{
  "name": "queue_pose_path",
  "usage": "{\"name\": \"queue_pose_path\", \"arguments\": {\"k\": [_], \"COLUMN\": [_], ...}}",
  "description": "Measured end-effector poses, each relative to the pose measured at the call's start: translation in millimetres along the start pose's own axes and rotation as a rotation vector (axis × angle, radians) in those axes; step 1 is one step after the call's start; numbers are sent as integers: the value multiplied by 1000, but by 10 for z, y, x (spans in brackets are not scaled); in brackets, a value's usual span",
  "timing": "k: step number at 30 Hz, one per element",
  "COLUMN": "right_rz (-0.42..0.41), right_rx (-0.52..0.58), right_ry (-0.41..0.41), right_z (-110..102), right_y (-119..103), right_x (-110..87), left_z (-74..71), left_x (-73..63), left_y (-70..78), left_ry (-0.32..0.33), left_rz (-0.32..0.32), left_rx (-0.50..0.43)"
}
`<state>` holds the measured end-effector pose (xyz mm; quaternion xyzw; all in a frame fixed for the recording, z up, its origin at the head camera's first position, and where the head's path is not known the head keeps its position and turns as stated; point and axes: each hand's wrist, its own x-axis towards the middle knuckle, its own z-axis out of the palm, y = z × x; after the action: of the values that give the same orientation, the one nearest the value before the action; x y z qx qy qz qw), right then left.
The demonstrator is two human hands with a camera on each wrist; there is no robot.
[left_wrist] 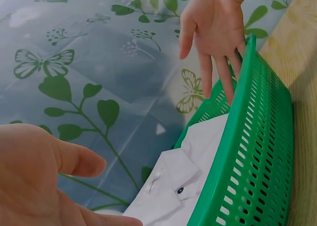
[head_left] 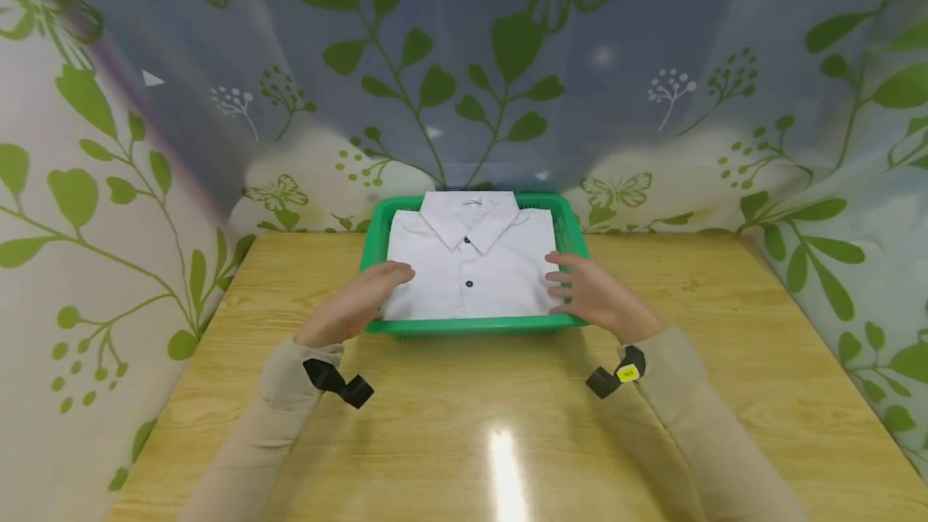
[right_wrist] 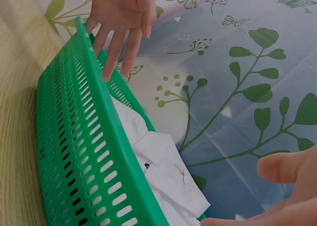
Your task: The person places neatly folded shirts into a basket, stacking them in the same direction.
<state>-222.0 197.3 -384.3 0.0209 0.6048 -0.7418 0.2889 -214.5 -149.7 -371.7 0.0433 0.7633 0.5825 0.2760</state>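
Note:
A folded white collared shirt with dark buttons lies in a green plastic basket. Its collar faces the far side and overlaps the back rim. My left hand is at the basket's left end, fingers extended and the thumb above the shirt's edge. At the opposite end, my right hand has its fingers spread over the shirt's right edge. Both wrist views show the palms facing inward with nothing gripped, as with the right hand and the left hand. Whether any fingertips touch the shirt or rim, I cannot tell.
The basket stands on a wooden table, close to its back edge. Patterned cloth with green leaves and butterflies hangs behind the table and along both sides. A black wrist camera is strapped on each sleeve.

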Motion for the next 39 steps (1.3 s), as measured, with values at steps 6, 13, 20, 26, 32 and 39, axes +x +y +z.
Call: {"name": "queue_pose_path", "arguments": {"k": [6,13,20,26,32,39], "right_rz": [8,1,-30,-97,-140,-215], "right_rx": [-5,4,-45,-213,-321,-519], "right_ry": [9,-4,-19,-8,62,146], "right_z": [23,34,32,33,67,97], "right_y": [-7,-1,2,21,33,32], "right_x": [-23,-53,-100,-179,-294,-474], "left_z": [23,28,19,18,25,52], "left_x": [-26,-52,-78,-99,-174,-292], "left_y": [-40,-84,-88,-100,-126,-107], "left_ry": [5,-2,0,7,10,10], "left_rz": [22,35,32,35,27,69], "left_rx": [-5,-12,19,39,36,44]}}
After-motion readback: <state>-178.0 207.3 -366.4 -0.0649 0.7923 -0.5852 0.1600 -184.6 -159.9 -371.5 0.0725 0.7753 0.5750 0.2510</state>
